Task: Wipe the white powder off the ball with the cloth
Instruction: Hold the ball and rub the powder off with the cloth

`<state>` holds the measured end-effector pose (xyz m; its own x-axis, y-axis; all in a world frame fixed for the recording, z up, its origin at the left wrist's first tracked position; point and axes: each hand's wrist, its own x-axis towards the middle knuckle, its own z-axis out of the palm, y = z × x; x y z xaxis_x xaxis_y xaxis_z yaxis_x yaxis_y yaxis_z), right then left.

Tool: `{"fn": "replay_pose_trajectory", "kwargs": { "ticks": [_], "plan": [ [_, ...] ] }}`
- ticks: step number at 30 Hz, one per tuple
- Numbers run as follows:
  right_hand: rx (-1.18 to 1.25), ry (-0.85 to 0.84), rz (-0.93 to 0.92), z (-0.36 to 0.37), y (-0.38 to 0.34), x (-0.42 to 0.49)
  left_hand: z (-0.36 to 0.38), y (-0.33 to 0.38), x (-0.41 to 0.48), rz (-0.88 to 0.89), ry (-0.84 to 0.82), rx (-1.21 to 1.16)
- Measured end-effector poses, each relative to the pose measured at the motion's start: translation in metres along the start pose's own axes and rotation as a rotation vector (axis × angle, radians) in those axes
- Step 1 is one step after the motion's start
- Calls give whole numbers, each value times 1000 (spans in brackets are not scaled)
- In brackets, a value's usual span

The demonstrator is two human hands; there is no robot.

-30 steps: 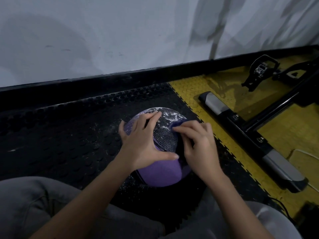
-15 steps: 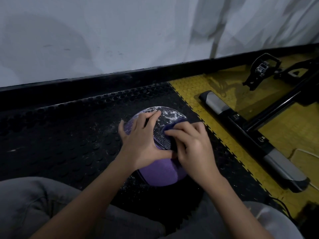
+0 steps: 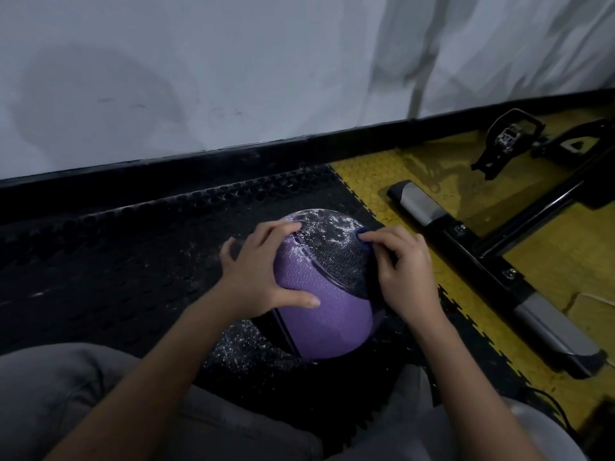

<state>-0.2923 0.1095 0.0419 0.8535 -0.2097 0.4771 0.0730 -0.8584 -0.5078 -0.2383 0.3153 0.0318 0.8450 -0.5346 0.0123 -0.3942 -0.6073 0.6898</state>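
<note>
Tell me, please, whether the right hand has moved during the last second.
Yes. The right hand, its fingers pinching the cloth against the ball, has slid right, toward the yellow mat.

The cloth is hiding almost wholly under the right hand.
Only a small blue fold is peeking out by the fingertips, so its full shape is not showing. The left hand is covering the ball's left flank, and its underside is facing away. The black exercise frame is running off the right edge; the bottom edge is cutting off the grey trouser legs.
</note>
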Motion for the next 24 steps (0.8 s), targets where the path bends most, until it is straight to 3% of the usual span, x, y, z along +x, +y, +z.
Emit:
{"fn": "replay_pose_trajectory", "kwargs": {
  "ticks": [6,12,14,20,22,24],
  "plan": [
    [-168,-23,-285,11,-38,-23,-1,-1,1,-37,26,15],
    [-81,-4,80,2,1,2,-1,2,3,-21,-16,-26],
    [-114,15,54,4,-7,-2,3,4,5,-17,-12,-16],
    [-164,-25,-274,9,-37,-28,5,2,6,-19,-3,12],
    [-166,-14,-217,6,-23,-20,3,1,6,-24,-14,-1],
    [-112,18,-36,2,-5,-8,2,2,6,-19,-31,-15]
  ]
}}
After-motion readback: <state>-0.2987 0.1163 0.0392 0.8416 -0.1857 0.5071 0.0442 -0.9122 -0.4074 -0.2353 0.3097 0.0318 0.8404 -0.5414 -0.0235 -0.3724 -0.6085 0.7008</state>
